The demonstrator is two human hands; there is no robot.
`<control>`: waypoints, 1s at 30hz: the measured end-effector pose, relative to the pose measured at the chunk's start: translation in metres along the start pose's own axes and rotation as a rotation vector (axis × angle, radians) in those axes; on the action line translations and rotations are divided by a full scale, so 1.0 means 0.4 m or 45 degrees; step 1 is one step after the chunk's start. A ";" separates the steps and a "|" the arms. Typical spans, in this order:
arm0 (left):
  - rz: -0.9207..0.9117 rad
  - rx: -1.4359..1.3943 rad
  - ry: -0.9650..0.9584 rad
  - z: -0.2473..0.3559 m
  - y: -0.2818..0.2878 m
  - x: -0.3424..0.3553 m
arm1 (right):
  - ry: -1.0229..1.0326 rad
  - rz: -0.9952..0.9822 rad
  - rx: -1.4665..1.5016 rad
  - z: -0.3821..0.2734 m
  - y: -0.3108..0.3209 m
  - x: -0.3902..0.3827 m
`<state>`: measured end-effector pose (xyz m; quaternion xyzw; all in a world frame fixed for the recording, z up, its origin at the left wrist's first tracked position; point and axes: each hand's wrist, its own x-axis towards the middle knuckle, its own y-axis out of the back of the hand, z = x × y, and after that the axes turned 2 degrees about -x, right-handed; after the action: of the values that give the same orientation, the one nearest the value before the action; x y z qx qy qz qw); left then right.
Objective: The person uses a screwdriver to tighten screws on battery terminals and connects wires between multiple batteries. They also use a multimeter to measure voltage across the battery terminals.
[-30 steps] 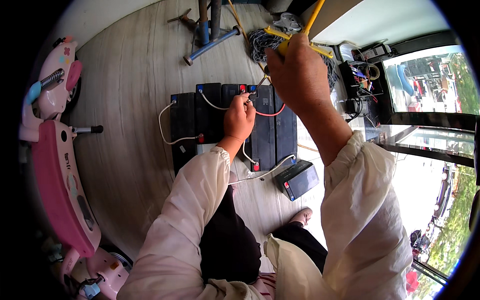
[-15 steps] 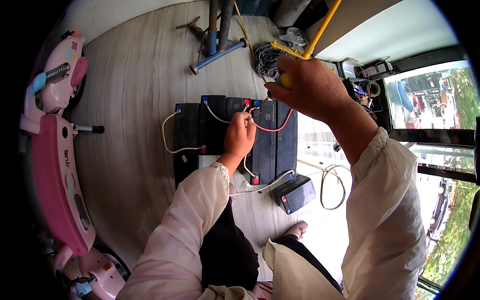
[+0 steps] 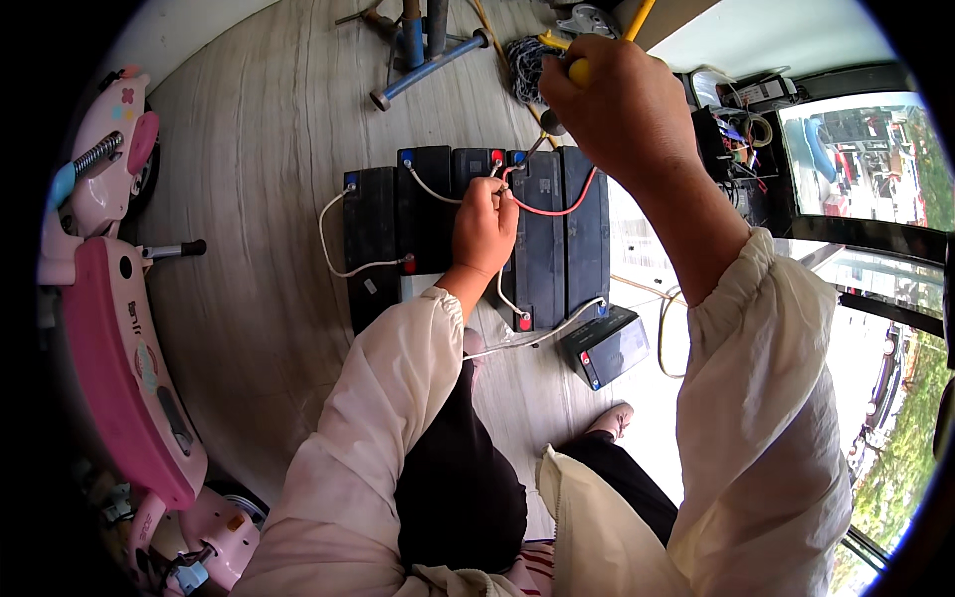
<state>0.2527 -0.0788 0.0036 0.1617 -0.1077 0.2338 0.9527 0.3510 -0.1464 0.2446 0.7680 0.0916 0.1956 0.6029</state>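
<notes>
Left hand [image 3: 484,224] grip on white wire [image 3: 426,187], right hand [image 3: 612,95] gripping screwdriver [image 3: 557,109], black batteries [image 3: 542,239]

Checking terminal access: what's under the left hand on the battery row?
The left hand rests on the black batteries, pinching white wire beside a red wire. The terminal beneath its fingers is covered. The right hand holds a yellow-handled screwdriver just above.

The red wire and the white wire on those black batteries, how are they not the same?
The red wire is short and sags between two neighbouring batteries, near the left hand. The white wire is longer and loops out over the floor at the left end of the row. Both are thin and run between battery tops.
</notes>
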 end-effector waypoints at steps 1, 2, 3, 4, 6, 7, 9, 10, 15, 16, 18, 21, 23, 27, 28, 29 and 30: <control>0.004 -0.005 0.002 -0.004 0.000 0.000 | -0.015 0.002 -0.001 -0.004 0.000 -0.001; 0.008 -0.009 0.004 -0.009 0.001 0.001 | -0.029 0.003 -0.003 -0.009 0.000 -0.001; 0.014 -0.014 0.007 -0.014 0.003 0.000 | -0.042 0.004 -0.004 -0.012 -0.001 -0.002; -0.001 -0.019 0.048 -0.014 0.002 -0.002 | -0.037 0.009 -0.011 -0.010 -0.003 -0.001; 0.001 -0.011 0.051 -0.013 -0.002 -0.003 | -0.022 0.017 -0.023 -0.007 -0.004 0.001; 0.007 -0.004 0.046 -0.013 -0.003 0.003 | -0.042 -0.002 -0.031 -0.010 -0.002 0.003; -0.035 0.025 0.083 -0.005 -0.004 -0.001 | -0.079 -0.039 -0.050 -0.011 0.004 0.002; -0.048 0.057 0.076 0.003 -0.009 -0.004 | -0.042 -0.008 -0.048 0.001 0.006 -0.001; 0.030 0.096 -0.024 0.010 -0.007 0.003 | 0.004 -0.073 0.319 0.060 0.076 -0.002; 0.004 0.105 0.001 0.001 -0.005 0.001 | -0.001 0.104 0.254 0.063 0.096 -0.008; 0.000 0.127 -0.004 0.006 -0.007 0.001 | 0.025 0.164 0.467 0.086 0.145 -0.034; -0.040 0.148 -0.001 0.009 -0.007 -0.001 | -0.043 0.166 0.619 0.143 0.197 -0.126; 0.031 0.220 -0.153 -0.005 -0.003 -0.003 | -0.143 0.196 0.776 0.216 0.202 -0.233; 0.040 0.010 -0.032 0.027 0.018 -0.041 | -0.757 0.134 1.037 0.381 0.246 -0.545; 0.023 -0.111 0.061 0.050 0.017 -0.066 | -0.884 0.191 1.008 0.399 0.260 -0.626; -0.016 -0.329 0.202 0.079 0.028 -0.094 | -1.008 0.247 0.982 0.414 0.269 -0.704; -0.054 -0.550 0.334 0.119 0.040 -0.117 | -1.053 0.261 1.017 0.434 0.280 -0.780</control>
<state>0.1982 -0.1018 0.0384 -0.0750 -0.0272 0.2044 0.9756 0.1288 -0.4472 0.2589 0.9533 -0.1597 -0.1129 0.2302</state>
